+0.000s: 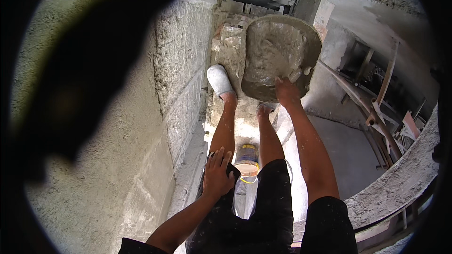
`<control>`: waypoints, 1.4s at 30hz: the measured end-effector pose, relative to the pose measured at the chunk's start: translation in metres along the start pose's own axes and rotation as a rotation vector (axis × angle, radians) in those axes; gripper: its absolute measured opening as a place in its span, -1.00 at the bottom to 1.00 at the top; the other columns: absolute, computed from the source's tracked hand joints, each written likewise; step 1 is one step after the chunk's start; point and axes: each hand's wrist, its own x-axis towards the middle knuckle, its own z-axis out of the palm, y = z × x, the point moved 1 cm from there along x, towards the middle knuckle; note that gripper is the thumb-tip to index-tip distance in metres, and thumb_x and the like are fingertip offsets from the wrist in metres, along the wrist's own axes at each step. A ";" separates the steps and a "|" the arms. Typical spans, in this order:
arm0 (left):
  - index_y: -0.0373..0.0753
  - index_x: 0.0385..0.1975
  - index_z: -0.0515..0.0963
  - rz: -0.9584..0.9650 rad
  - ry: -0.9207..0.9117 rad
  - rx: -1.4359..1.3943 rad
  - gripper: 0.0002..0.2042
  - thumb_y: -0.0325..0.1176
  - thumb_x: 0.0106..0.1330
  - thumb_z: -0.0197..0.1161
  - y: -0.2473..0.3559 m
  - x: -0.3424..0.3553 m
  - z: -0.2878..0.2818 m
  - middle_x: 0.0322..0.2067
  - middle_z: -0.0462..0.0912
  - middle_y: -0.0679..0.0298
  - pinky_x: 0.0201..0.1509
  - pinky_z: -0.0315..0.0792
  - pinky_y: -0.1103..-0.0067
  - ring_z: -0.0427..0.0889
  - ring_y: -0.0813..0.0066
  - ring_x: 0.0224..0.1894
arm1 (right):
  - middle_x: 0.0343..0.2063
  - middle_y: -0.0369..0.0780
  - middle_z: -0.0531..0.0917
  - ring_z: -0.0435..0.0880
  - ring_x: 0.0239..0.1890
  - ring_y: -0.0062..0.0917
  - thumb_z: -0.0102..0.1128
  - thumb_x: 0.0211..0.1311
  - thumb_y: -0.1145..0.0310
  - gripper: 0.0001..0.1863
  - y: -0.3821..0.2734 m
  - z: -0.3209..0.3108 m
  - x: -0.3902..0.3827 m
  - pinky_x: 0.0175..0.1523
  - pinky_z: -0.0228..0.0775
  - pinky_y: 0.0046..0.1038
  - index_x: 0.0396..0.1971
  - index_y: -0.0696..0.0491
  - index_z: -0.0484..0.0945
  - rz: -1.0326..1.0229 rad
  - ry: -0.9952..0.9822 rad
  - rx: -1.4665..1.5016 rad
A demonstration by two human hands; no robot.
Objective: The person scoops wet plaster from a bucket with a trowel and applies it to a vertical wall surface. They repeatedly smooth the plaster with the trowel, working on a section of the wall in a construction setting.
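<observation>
A wide grey tub [314, 35] of wet mortar [270, 49] sits ahead of my feet. My right hand [286, 90] reaches over its near right side, with the fingers closed. What looks like a trowel [295, 75], smeared with mortar, is in its grasp; much of the tool is hidden. My left hand [219, 175] holds nothing and lies palm down on my left knee, fingers apart, against the black trouser leg.
A rough plastered wall [181, 56] rises on the left. Between my legs, lower down, stands a bucket [247, 169] with a yellow handle. Metal pipes [362, 101] and scraps lie to the right, beyond a curved ledge [395, 193]. A dark blurred shape [94, 61] blocks the upper left.
</observation>
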 end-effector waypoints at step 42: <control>-0.16 0.43 0.29 -0.013 -0.010 -0.033 -0.21 -0.33 0.10 0.39 0.001 0.005 -0.006 0.48 0.17 0.00 0.58 0.07 0.13 0.20 -0.06 0.49 | -0.01 -0.09 0.67 0.71 0.01 -0.23 0.04 0.39 0.30 -0.75 0.031 -0.022 0.003 0.09 0.62 -0.18 -0.13 0.00 0.69 -0.069 -0.129 -0.340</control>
